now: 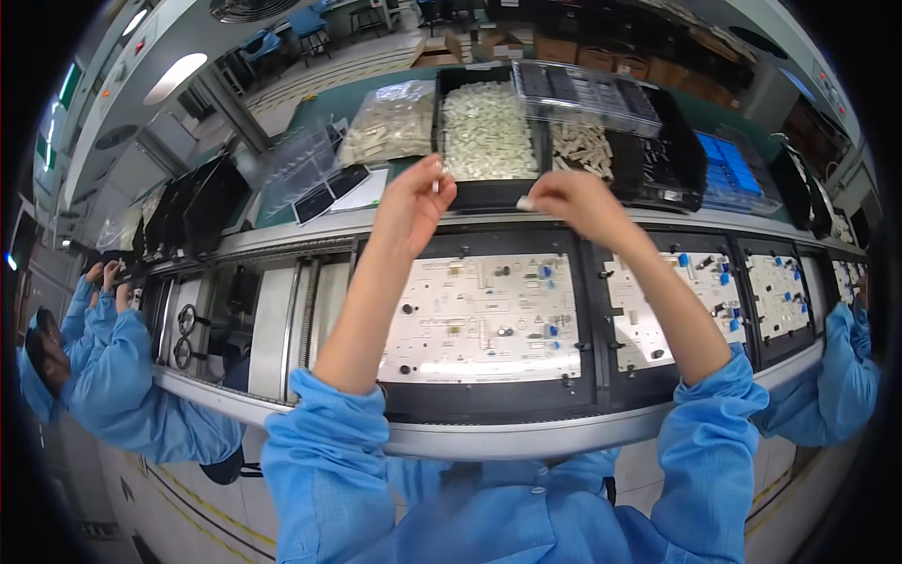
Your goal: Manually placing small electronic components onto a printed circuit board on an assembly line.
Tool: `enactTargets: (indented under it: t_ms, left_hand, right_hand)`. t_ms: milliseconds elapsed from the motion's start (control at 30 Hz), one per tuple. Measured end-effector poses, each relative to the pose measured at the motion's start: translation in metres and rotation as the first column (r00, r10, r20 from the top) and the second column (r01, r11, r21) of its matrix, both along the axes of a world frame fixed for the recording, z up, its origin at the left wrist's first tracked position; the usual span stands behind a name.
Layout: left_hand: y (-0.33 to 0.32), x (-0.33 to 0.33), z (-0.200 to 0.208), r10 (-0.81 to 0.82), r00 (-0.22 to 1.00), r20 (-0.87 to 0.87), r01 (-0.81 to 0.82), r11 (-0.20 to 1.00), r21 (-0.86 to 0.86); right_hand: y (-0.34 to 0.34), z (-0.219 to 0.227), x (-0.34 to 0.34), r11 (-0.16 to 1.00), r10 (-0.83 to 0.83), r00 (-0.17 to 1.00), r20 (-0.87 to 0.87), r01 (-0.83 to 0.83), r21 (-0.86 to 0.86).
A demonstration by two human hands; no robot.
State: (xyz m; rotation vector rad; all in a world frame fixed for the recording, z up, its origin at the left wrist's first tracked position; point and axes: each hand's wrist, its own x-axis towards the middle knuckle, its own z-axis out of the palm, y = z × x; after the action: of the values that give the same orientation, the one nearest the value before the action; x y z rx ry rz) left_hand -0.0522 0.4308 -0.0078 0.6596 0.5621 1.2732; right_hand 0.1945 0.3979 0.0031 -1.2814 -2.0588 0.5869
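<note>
Head view: looks like we're mid-pick. Our right hand point(575, 203) pinches a small white plastic part point(525, 202) by the black rectangular bin point(488, 195); our left hand point(420, 205) grips a pale bit point(436, 186), too tiny to identify. Next probably needs careful aim over the white rectangular circuit board point(484, 318).

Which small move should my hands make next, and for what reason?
Probably lower the right hand toward the circuit board: it pinches a small white piece, the left hand seems to hold another, and the board lies nearer the body, within easy reach.
</note>
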Motion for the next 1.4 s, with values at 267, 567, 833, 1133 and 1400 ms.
enactTargets:
  t_ms: [267, 567, 833, 1133, 1400]
  left_hand:
    - [-0.04, -0.051, -0.032, 0.103, 0.988, 0.118, -0.087, 0.987, -0.137]
    - [-0.059, -0.09, -0.042, 0.043, 0.974, -0.224, -0.065, 0.994, -0.091]
    - [-0.058, -0.086, -0.044, -0.043, 0.959, -0.279, 0.02, 0.996, -0.084]
    - [0.043, 0.016, 0.005, 0.225, 0.782, -0.582, 0.007, 0.93, 0.369]
    - [0.098, 0.053, -0.016, 0.66, 0.082, -0.747, 0.284, 0.703, 0.652]
  right_hand:
    - [0.002, -0.045, -0.104, 0.98, 0.175, 0.972, 0.156, -0.187, 0.064]
    - [0.009, -0.05, -0.136, 0.968, 0.144, 0.856, 0.497, -0.227, 0.109]
    - [-0.001, -0.041, -0.131, 0.971, 0.183, 0.857, 0.481, -0.233, 0.046]
    - [0.003, -0.01, -0.074, 0.996, 0.088, 0.974, 0.209, -0.089, -0.001]
    - [0.046, -0.013, 0.032, 0.973, -0.212, 0.977, 0.024, 0.208, 0.102]
